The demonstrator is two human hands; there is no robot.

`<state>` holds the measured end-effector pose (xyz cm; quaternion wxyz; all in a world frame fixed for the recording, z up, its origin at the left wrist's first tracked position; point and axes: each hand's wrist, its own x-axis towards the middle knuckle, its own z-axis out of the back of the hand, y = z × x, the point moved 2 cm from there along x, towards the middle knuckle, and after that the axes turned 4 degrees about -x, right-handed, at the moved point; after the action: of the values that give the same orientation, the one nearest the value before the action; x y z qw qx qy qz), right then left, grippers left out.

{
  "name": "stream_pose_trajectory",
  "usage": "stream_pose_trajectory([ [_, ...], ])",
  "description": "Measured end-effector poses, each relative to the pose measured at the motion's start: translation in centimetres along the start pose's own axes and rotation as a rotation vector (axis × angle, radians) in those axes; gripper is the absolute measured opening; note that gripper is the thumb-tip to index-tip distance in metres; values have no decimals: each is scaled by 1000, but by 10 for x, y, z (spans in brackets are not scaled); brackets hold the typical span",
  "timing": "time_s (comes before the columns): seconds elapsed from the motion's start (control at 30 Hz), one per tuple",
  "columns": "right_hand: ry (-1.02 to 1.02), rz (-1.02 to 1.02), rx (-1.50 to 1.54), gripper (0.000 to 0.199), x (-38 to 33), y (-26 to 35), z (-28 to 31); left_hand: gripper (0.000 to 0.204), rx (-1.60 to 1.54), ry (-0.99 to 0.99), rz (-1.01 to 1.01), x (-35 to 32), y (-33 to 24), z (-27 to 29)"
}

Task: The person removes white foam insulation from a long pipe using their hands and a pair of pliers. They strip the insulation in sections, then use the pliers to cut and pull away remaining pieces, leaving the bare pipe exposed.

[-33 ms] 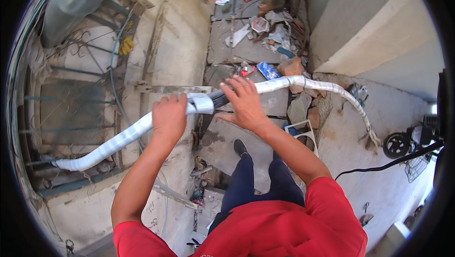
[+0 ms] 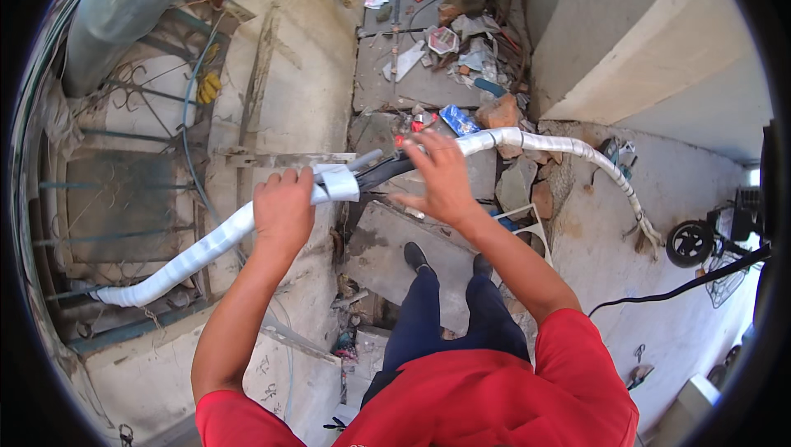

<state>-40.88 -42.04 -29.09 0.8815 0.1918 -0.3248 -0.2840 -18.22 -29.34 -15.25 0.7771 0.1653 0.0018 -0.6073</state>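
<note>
A long pipe bundle wrapped in white tape (image 2: 189,257) runs from the lower left, across the middle, and off to the right (image 2: 577,150). Between my hands a short stretch shows bare dark pipes (image 2: 387,171). My left hand (image 2: 284,208) is closed around the wrapped part, beside a loose end of white tape (image 2: 338,183). My right hand (image 2: 441,179) lies over the bundle just right of the bare stretch, fingers spread and holding nothing that I can see.
A metal duct (image 2: 124,10) and a barred window grille (image 2: 107,200) are at the left. My feet stand on a concrete slab (image 2: 387,241). Rubble and litter (image 2: 461,51) lie beyond it. A concrete wall (image 2: 643,43), a black cable (image 2: 684,286) and a wheeled thing (image 2: 692,241) are at the right.
</note>
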Motion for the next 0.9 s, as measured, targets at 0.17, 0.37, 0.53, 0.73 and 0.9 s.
stream_pose_trajectory([
  [0.17, -34, -482, -432, 99, -105, -196, 70, 55, -60, -172, -229, -3, -41, 8],
  [0.37, 205, -694, -636, 79, -161, -342, 115, 57, 22, -70, -166, 41, -92, -21],
  [0.53, 271, -751, -401, 57, -198, -394, 118, 50, 49, 46, -224, 40, -86, -26],
  [0.73, -35, -521, -419, 40, -203, -387, 148, 41, -32, -93, -119, 66, -68, -30],
  [0.9, 14, -500, -457, 33, -177, -356, 164, 40, -5, -110, -19, 100, -45, -38],
])
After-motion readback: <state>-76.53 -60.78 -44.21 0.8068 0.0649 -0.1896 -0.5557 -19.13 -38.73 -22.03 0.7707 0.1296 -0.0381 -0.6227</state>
